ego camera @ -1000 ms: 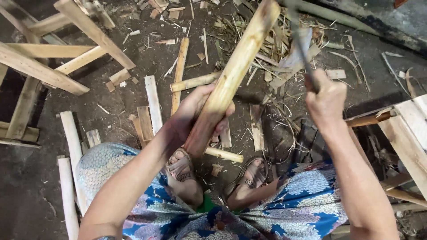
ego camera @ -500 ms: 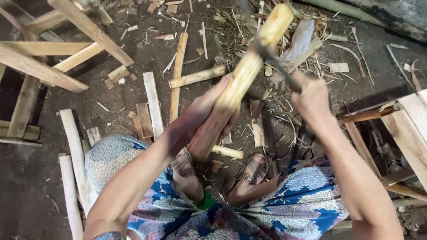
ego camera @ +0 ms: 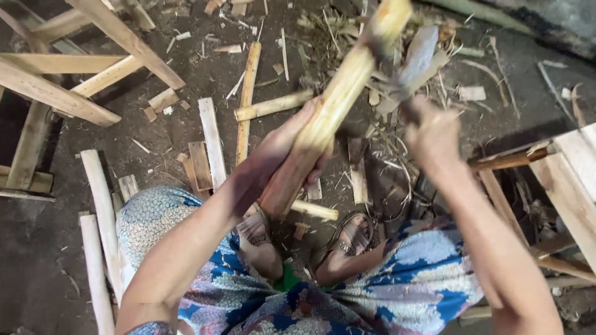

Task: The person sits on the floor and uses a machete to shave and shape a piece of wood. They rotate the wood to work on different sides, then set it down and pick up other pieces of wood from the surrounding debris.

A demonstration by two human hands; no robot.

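Slanting up and away from the lap, a pale stick (ego camera: 329,121) is held at its lower half by the left hand (ego camera: 279,155), whose fingers are wrapped closed around it. The stick's top end is seen near the upper edge of the view, and its bottom end hangs just above the sandalled feet (ego camera: 298,245). Right of the stick, the right hand (ego camera: 434,133) is clenched on the handle of a blade (ego camera: 417,56); the handle itself is mostly hidden in the fist. The blade is blurred, and its tip is seen close against the stick's upper part; whether metal touches wood cannot be told. Below the stick, a patterned blue skirt (ego camera: 397,279) is spread over the knees. Behind the stick, the dirt floor (ego camera: 186,80) is littered with chips, shavings and short split lengths (ego camera: 248,99). Left of the stick, a frame of wooden slats (ego camera: 68,68) is set, with round poles (ego camera: 96,211) laid below it. Right of the stick, further planks (ego camera: 577,186) are seen at the edge.
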